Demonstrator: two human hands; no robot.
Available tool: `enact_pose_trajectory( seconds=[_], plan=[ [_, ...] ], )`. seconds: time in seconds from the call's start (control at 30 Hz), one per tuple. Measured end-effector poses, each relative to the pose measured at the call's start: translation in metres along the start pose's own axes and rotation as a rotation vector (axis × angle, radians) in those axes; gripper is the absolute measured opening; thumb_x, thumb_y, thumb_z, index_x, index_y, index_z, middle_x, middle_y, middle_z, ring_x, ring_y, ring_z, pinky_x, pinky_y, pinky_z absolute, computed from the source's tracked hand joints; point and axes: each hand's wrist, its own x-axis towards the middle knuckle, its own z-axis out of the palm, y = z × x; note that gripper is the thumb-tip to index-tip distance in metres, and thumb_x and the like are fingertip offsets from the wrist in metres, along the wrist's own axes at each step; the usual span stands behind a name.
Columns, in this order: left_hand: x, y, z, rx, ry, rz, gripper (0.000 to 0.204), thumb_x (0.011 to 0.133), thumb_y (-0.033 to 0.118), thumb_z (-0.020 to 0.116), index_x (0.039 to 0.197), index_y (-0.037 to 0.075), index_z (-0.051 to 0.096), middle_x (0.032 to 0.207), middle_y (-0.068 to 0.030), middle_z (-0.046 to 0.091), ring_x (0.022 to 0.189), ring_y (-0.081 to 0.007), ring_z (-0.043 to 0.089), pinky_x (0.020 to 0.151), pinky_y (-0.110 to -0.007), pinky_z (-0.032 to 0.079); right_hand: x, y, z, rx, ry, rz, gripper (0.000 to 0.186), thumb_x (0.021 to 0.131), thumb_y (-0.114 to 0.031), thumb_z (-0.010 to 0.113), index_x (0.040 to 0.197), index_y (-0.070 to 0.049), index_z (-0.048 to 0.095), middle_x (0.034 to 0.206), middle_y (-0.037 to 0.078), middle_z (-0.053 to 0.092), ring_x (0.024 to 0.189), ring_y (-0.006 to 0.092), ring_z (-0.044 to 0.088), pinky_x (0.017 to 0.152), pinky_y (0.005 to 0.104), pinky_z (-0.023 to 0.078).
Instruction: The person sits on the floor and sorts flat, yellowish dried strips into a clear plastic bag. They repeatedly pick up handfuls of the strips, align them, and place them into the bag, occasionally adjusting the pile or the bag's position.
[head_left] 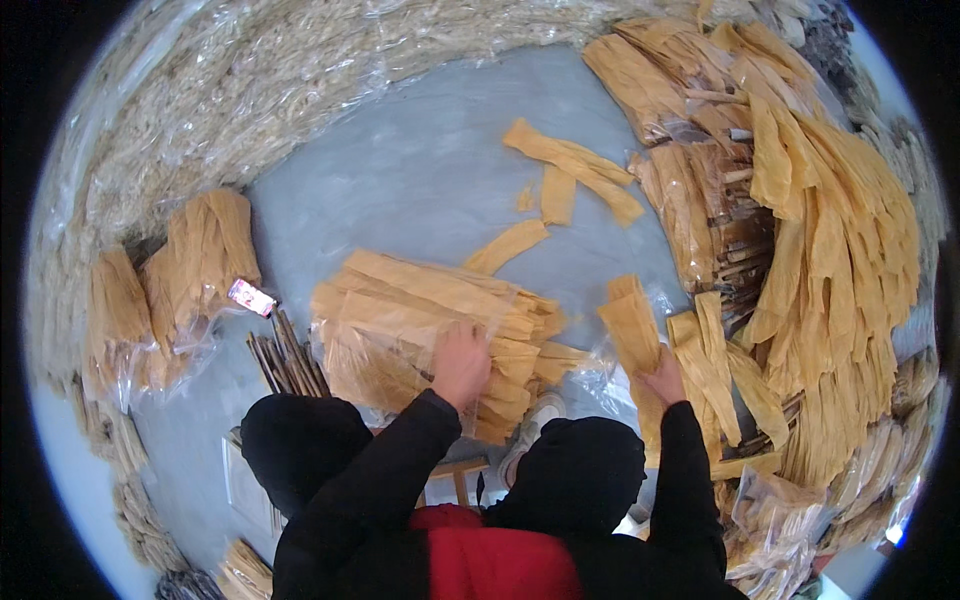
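Observation:
In front of my knees lies a thick bundle of long, flat, yellow-tan dried sheets point(400, 280), partly inside a clear plastic bag point(375, 335). My left hand point(462, 365) rests on top of this bundle, its fingers curled at the edge of the bag's film. Off to the right, my right hand point(662, 380) grips a folded yellow-tan strip point(632, 318), which sticks up and away from me past my fingers. More loose strips point(706, 365) lie just right of that hand.
Single strips point(575, 165) are scattered on the grey floor point(420, 150). A large heap of sheets point(830, 270) rises at right, beside bagged bundles point(680, 200). At left are more bundles point(210, 245), a lit phone point(252, 297) and dark sticks point(285, 360). Plastic-covered pale stacks point(230, 110) line the back.

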Motion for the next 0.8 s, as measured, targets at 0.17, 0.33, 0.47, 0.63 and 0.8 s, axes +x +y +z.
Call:
enact_pose_trajectory(
  seconds=[0.17, 0.33, 0.47, 0.63, 0.8],
  plan=[
    [0.002, -0.021, 0.017, -0.098, -0.386, -0.193, 0.017, 0.075, 0.013, 0.055, 0.078, -0.003, 0.058, 0.066, -0.0153, 0.058, 0.059, -0.0306, 0.058, 0.057, -0.040, 0.046, -0.029, -0.113, -0.046, 0.640, -0.379, -0.202, 0.074, 0.065, -0.009, 0.075, 0.127, 0.003, 0.037, 0.121, 0.013, 0.051, 0.111, 0.0184, 0.048, 0.096, 0.0312, 0.036],
    [-0.001, -0.061, 0.040, -0.780, -0.193, -0.759, 0.018, 0.078, 0.014, 0.051, 0.068, 0.000, 0.057, 0.061, -0.0140, 0.059, 0.053, -0.0254, 0.057, 0.051, -0.036, 0.043, 0.002, -0.182, -0.034, 0.270, -0.785, -0.336, 0.064, 0.075, -0.023, 0.069, 0.127, 0.001, 0.039, 0.124, 0.011, 0.050, 0.112, 0.0184, 0.046, 0.097, 0.0309, 0.033],
    [-0.008, -0.072, 0.043, -1.378, -0.189, -0.969, 0.023, 0.080, 0.019, 0.052, 0.071, -0.002, 0.057, 0.057, -0.0106, 0.055, 0.051, -0.0211, 0.054, 0.051, -0.036, 0.042, 0.043, -0.159, 0.015, 0.131, -1.000, -0.221, 0.061, 0.077, -0.031, 0.066, 0.125, -0.001, 0.043, 0.118, 0.011, 0.054, 0.109, 0.0199, 0.047, 0.093, 0.0318, 0.036],
    [0.000, -0.053, 0.021, -0.827, -0.182, -0.783, 0.019, 0.079, 0.016, 0.052, 0.071, -0.001, 0.054, 0.063, -0.0127, 0.058, 0.055, -0.0266, 0.056, 0.053, -0.038, 0.042, 0.052, -0.173, 0.028, -0.132, -0.990, -0.351, 0.060, 0.075, -0.034, 0.066, 0.120, 0.001, 0.045, 0.112, 0.017, 0.056, 0.103, 0.0248, 0.051, 0.087, 0.0338, 0.039],
    [0.012, -0.022, -0.004, -0.395, -0.014, -0.476, 0.016, 0.076, 0.014, 0.054, 0.069, 0.000, 0.054, 0.067, -0.0175, 0.059, 0.064, -0.0339, 0.058, 0.056, -0.042, 0.044, 0.058, -0.176, 0.037, -0.379, -0.975, -0.302, 0.061, 0.074, -0.040, 0.066, 0.112, 0.003, 0.047, 0.103, 0.020, 0.058, 0.096, 0.0288, 0.054, 0.081, 0.0356, 0.041]
  ],
)
